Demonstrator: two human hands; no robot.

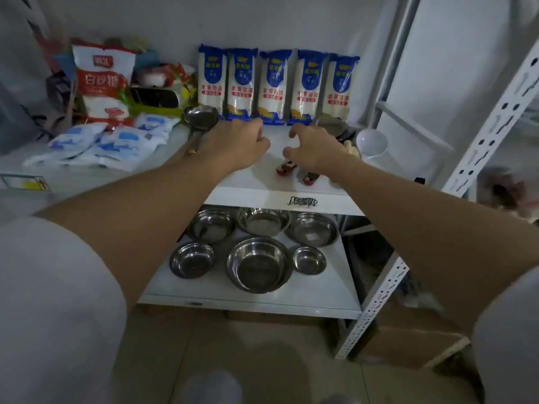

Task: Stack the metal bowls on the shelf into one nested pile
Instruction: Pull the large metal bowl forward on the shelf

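- Reaching forward over the upper shelf (242,186), the left hand (237,145) and the right hand (316,148) hover near each other, both with fingers loosely curled and apart, holding nothing.
- Six metal bowls sit singly on the lower shelf (250,300), none nested: a far row of three and a near row of three.
- The big bowl (259,265) stands in the middle of the near row, with a mid-sized bowl (192,259) to its left and the smallest bowl (309,260) to its right.
- Behind them stand the far-left bowl (211,225), the far-middle bowl (264,221), partly under the upper shelf's edge, and the far-right bowl (313,228).
- By my reading the stacking has not begun; the hands are above the wrong level.
- The next move likely calls for lowering both hands under the upper shelf's lip, taking a bowl by its rim, and setting it inside the big bowl, larger ones first, smallest last.
- Noodle packets (275,86) and a ladle (199,118) on the upper shelf play no part.
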